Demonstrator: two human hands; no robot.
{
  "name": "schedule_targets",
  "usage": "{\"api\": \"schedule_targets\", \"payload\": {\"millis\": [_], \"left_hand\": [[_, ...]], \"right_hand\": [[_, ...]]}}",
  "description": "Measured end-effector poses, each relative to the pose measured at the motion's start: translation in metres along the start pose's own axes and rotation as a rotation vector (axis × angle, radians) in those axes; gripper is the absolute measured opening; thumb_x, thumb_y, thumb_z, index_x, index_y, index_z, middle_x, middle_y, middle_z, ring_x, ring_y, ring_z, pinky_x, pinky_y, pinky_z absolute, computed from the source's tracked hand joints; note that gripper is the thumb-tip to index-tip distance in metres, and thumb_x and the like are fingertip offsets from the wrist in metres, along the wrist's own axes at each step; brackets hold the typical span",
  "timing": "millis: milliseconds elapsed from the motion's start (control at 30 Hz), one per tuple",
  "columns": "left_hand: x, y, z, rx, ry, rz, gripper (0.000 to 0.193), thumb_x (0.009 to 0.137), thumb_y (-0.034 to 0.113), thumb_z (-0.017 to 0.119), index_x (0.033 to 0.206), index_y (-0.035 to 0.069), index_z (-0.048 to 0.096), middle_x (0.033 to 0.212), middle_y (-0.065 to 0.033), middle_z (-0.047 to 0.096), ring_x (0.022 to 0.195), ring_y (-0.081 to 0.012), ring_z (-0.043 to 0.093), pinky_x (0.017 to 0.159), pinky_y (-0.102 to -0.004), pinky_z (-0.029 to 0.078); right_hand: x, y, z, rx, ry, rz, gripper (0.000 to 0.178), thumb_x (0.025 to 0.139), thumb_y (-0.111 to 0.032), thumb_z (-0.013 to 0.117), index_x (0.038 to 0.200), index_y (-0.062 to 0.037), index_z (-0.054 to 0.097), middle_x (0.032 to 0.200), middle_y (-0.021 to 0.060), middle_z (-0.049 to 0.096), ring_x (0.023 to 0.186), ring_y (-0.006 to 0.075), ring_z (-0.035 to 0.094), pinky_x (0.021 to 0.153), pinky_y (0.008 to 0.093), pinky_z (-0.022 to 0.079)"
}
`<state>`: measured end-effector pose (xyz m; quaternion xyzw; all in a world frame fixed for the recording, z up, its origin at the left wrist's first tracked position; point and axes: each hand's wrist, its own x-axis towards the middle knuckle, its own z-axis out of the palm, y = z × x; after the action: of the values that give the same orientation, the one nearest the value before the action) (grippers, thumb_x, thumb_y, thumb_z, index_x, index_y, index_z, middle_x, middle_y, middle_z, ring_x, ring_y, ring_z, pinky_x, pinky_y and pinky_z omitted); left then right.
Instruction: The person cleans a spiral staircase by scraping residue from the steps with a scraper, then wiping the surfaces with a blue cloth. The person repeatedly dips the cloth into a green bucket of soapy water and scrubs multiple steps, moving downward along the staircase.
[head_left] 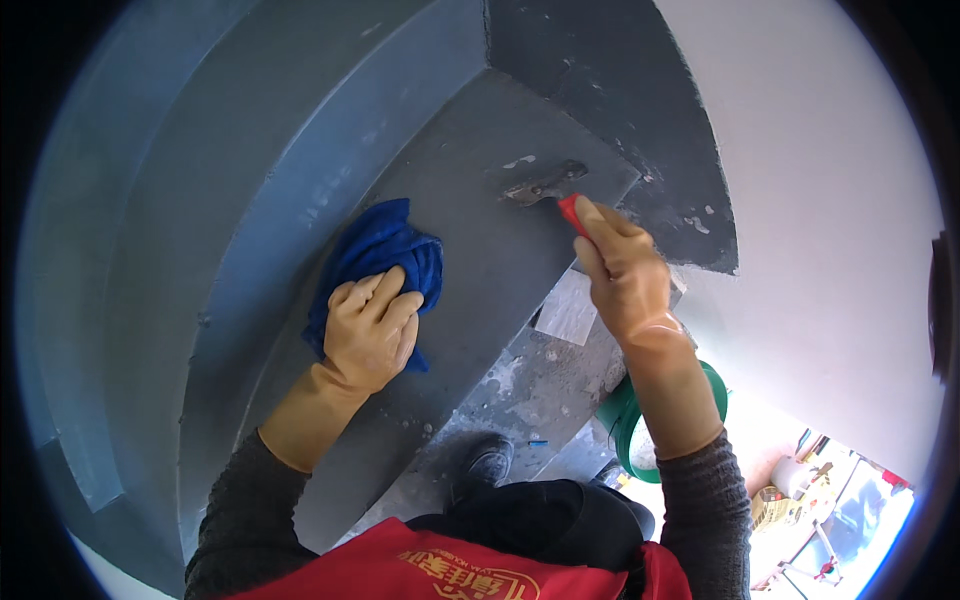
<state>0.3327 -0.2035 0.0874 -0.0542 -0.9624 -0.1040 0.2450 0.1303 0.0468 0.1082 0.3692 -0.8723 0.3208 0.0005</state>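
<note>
Both my hands wear tan rubber gloves. On a grey, curved stair step [460, 150], my left hand [370, 335] presses down on a crumpled blue cloth [395, 235], its fingers bent into the fabric. Further right, my right hand [630, 280] grips the red handle of a scraper [545, 188]. The scraper's dirty metal blade lies at the step's surface, close to a pale scuffed patch. Most of the handle is hidden inside my right glove.
To the left rise more grey-blue steps [300, 170]. A dark, chipped skirting panel [610, 90] borders the white wall [820, 150]. Below the step are a pale tile piece [567, 310], a green bucket [622, 430] and my dark boot [485, 462]. A cardboard box [770, 510] sits lower right.
</note>
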Motion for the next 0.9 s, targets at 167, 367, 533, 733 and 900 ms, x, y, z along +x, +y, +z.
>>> {"api": "schedule_targets", "payload": {"millis": [167,367,533,733,900], "left_hand": [[-0.018,-0.006,0.011,0.026,0.045,-0.023,0.026,0.081,0.008,0.074,0.106,0.009,0.07,0.114,-0.0131,0.071,0.093,-0.0262,0.065,0.074,-0.0393,0.047],[-0.012,-0.004,0.012,0.048,0.06,-0.022,0.024,0.081,0.007,0.073,0.105,0.008,0.07,0.112,-0.014,0.072,0.092,-0.0267,0.065,0.071,-0.038,0.047],[-0.011,-0.003,0.012,0.043,0.051,-0.03,0.024,0.079,0.005,0.071,0.103,0.008,0.071,0.11,-0.0146,0.074,0.089,-0.0277,0.067,0.069,-0.0379,0.048],[-0.011,-0.003,0.013,0.036,0.058,-0.044,0.024,0.078,0.005,0.071,0.102,0.008,0.071,0.11,-0.0146,0.074,0.091,-0.0277,0.067,0.072,-0.0381,0.048],[-0.01,-0.002,0.011,0.04,0.057,-0.025,0.025,0.078,0.004,0.071,0.102,0.008,0.072,0.11,-0.0147,0.074,0.092,-0.0276,0.067,0.073,-0.0382,0.048]], "right_hand": [[0.009,-0.012,0.04,-0.288,-0.041,-0.039,0.043,0.096,-0.014,0.065,0.139,-0.0174,0.062,0.13,0.0022,0.067,0.093,0.0329,0.075,0.075,0.0451,0.063],[0.013,-0.031,0.047,-0.318,-0.164,0.192,0.036,0.096,-0.012,0.069,0.132,-0.0143,0.067,0.13,0.0061,0.071,0.096,0.0385,0.074,0.075,0.046,0.063],[0.03,-0.024,0.047,-0.327,-0.087,0.101,0.043,0.101,-0.019,0.061,0.144,-0.0167,0.057,0.134,0.0016,0.066,0.099,0.0371,0.075,0.076,0.0487,0.064],[0.019,-0.019,0.045,-0.218,-0.057,0.106,0.037,0.098,-0.016,0.07,0.135,-0.0191,0.065,0.133,0.0067,0.071,0.101,0.0414,0.073,0.081,0.0471,0.061],[0.021,-0.026,0.035,-0.206,-0.039,0.085,0.029,0.098,-0.016,0.07,0.127,-0.0165,0.069,0.126,0.0067,0.074,0.101,0.0374,0.073,0.08,0.0461,0.062]]}}
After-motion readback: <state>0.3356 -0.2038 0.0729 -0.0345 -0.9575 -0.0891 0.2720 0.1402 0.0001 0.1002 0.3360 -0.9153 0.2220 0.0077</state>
